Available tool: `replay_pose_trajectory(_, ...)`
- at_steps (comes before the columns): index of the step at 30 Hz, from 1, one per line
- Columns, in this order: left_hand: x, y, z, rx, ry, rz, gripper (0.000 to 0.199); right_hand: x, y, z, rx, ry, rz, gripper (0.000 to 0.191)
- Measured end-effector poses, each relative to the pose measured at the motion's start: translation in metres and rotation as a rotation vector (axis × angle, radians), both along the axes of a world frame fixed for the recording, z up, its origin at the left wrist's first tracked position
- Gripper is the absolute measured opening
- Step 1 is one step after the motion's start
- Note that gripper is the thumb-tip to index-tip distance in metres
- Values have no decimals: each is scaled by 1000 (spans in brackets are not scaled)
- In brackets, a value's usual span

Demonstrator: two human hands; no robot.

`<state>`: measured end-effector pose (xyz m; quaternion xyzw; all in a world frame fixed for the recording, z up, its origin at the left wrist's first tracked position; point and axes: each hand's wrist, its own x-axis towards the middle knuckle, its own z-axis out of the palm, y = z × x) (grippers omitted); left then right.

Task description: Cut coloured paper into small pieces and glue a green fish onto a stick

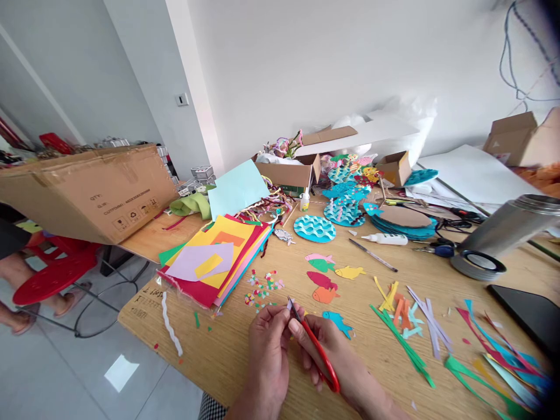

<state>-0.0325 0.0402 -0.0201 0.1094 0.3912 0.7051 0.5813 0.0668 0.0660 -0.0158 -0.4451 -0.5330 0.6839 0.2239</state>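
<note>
Near the table's front edge, my left hand (270,338) pinches a small piece of pale purple paper (289,304). Close against it on the right, my right hand (326,344) holds red-handled scissors (321,353), their tips at the paper. Beyond my hands lie paper fish: pink, green, dark red, an orange fish (325,294), a yellow fish (350,272) and a blue fish (337,323) beside my right hand. Small coloured paper bits (265,286) are scattered behind my left hand. A stack of coloured sheets (236,230) lies to the left.
Paper strips (400,344) spread over the right side, with a metal flask (511,230) and a black device (525,318) beyond. A blue wavy disc (314,228), glue bottle (385,239) and pen (373,255) lie farther back. A large carton (96,192) and a person's legs are at left.
</note>
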Motion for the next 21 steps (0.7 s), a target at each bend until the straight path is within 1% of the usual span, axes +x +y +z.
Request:
replay_pose_trajectory(5, 0, 0, -1, 13, -5, -1, 16, 0, -1, 0, -12, -18, -1, 52)
replay_pose_trajectory(13, 1, 0, -1, 13, -17, -4, 16, 0, -3, 6, -19, -40, -13, 55)
replay_pose_trajectory(21, 0, 0, -1, -5, 5, -7, 18, -1, -3, 6, -32, -45, -18, 55)
